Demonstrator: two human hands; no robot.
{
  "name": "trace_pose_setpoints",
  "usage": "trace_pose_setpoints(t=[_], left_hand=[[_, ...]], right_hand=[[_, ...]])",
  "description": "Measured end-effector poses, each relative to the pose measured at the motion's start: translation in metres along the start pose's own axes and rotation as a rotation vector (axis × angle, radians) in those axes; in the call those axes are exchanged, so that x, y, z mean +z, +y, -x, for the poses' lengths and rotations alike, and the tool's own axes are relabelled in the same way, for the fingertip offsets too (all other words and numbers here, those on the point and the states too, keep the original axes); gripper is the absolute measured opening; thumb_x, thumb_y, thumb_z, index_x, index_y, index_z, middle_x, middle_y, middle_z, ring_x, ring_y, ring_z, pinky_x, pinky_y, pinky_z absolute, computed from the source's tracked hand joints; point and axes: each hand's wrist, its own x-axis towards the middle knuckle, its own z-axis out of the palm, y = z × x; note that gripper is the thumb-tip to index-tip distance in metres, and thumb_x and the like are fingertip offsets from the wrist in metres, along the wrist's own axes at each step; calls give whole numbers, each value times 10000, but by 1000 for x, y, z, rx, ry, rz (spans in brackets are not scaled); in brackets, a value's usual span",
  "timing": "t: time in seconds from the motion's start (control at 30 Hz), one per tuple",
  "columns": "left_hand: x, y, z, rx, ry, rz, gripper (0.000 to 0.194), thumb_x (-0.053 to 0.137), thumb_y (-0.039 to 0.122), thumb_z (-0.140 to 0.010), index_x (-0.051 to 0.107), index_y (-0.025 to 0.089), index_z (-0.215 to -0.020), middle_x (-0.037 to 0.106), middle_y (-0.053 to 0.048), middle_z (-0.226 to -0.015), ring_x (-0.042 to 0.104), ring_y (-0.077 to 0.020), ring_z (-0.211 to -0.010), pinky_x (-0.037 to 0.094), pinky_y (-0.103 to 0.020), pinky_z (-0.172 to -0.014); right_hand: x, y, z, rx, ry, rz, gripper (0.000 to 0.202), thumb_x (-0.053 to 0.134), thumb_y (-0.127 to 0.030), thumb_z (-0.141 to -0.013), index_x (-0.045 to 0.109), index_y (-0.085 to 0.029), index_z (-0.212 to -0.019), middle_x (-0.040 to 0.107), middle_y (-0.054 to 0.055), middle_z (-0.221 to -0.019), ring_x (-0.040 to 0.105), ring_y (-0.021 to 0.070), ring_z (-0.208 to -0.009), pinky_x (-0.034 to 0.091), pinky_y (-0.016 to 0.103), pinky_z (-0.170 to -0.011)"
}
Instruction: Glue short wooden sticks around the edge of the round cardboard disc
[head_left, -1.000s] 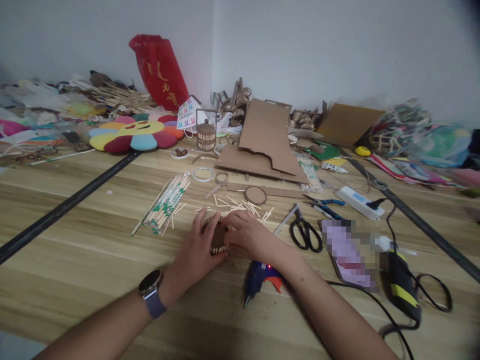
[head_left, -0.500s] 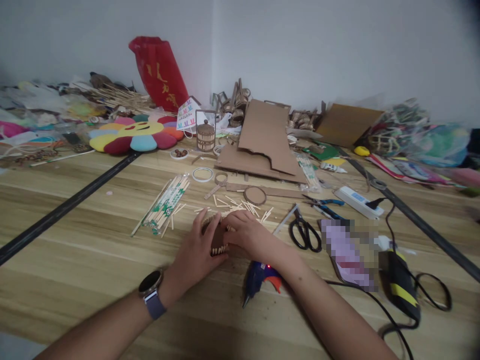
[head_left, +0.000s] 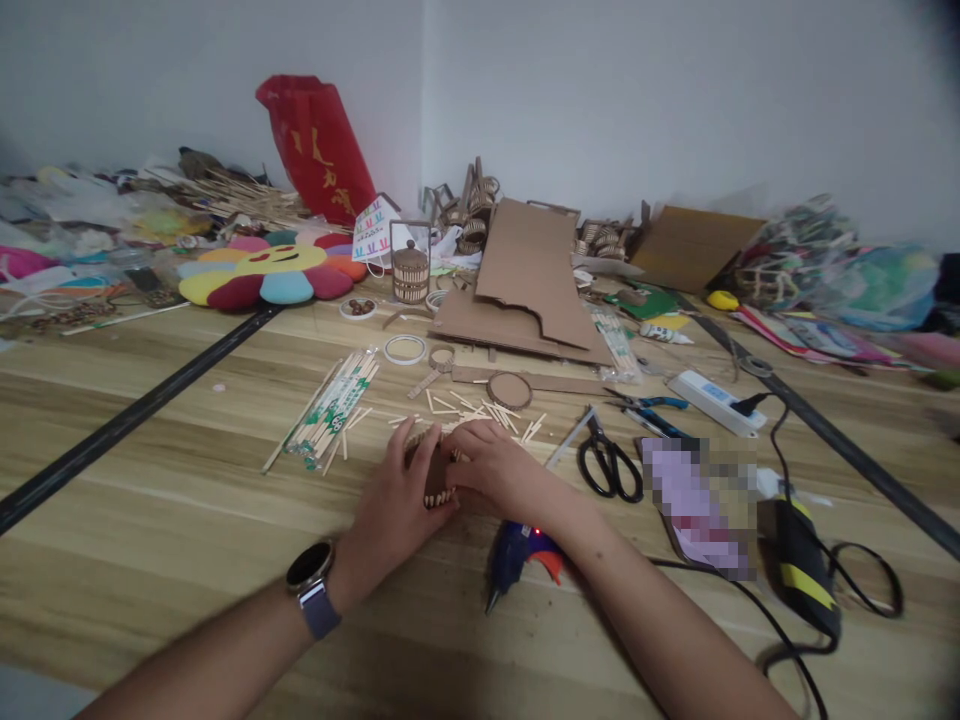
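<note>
Between my hands sits a small round cardboard piece edged with short wooden sticks (head_left: 439, 487). My left hand (head_left: 401, 490) curls around its left side, fingers at the far rim and thumb at the near edge. My right hand (head_left: 495, 465) grips its right side with bent fingers, and the fingertips partly cover the piece. Just below my right wrist lies a blue and orange glue gun (head_left: 517, 560), its small red light lit. Beyond my hands, loose cut sticks (head_left: 487, 412) are scattered near a cardboard disc (head_left: 510, 391).
Bagged wooden sticks (head_left: 337, 405) lie left of my hands. Black-handled scissors (head_left: 609, 465), pliers (head_left: 649, 405), a phone (head_left: 694, 510) and a power strip (head_left: 716, 402) are to the right. Cardboard sheets (head_left: 529, 270) and a finished lidded basket (head_left: 411, 272) stand farther back.
My left wrist and forearm have shifted slightly to the right. Both hands stay on the stick-edged piece, and the surrounding things are unchanged.
</note>
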Motion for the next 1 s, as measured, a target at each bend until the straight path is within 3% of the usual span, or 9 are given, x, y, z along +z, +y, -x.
trace_pose_setpoints(t=[0.3, 0.47, 0.57, 0.7, 0.77, 0.87, 1.0], left_hand=[[-1, -2, -2, 30, 49, -3, 922, 770, 195, -765, 259, 266, -1529, 303, -200, -1549, 394, -423, -1445, 519, -592, -1041], [-3, -4, -1, 44, 83, -23, 942, 812, 212, -736, 287, 245, -1517, 311, -210, -1510, 426, -430, -1395, 535, -577, -1023], [-5, -3, 0, 29, 89, -48, 972, 847, 220, -708, 299, 272, -1509, 326, -190, -1488, 436, -428, -1375, 530, -590, -1029], [-8, -3, 0, 34, 72, -78, 1030, 857, 167, -681, 277, 280, -1524, 289, -185, -1515, 406, -422, -1412, 479, -604, -1092], [-9, -3, 0, 36, 69, -76, 1026, 849, 162, -690, 269, 280, -1529, 272, -187, -1525, 399, -422, -1425, 484, -598, -1092], [-7, -4, 0, 29, 67, -65, 1014, 838, 157, -701, 267, 287, -1529, 249, -189, -1539, 404, -425, -1430, 508, -579, -1073], [-6, -3, 1, 22, 73, -64, 1022, 841, 150, -694, 265, 301, -1525, 252, -182, -1542, 418, -430, -1423, 510, -583, -1072]], right_hand=[[2, -2, -1, 20, 4, -6, 28, 744, -235, -896, 766, -217, -894, 665, 93, -1182, 513, 273, -1167, 404, 413, -1009], [-18, -11, 6, 40, 92, -87, 190, 736, -264, -907, 732, -193, -1083, 613, 133, -1358, 469, 300, -1294, 382, 454, -1075], [-33, -18, 17, 65, 159, -149, 103, 692, -243, -936, 723, -179, -1010, 663, 129, -1230, 546, 269, -1174, 419, 413, -1004], [-48, -21, 46, 59, -1, -320, 145, 669, -253, -954, 689, -189, -825, 665, 30, -814, 583, 188, -819, 432, 298, -752], [-54, -19, 65, 64, -117, -444, 229, 668, -286, -965, 661, -196, -755, 623, -9, -723, 564, 159, -734, 403, 264, -686], [-58, -12, 93, 250, -199, -460, 283, 688, -334, -951, 619, -195, -715, 617, -4, -748, 555, 157, -702, 379, 256, -642], [-49, -6, 114, 521, -308, -425, 295, 882, -303, -748, 628, -202, -861, 653, 2, -853, 599, 186, -734, 394, 255, -640]])
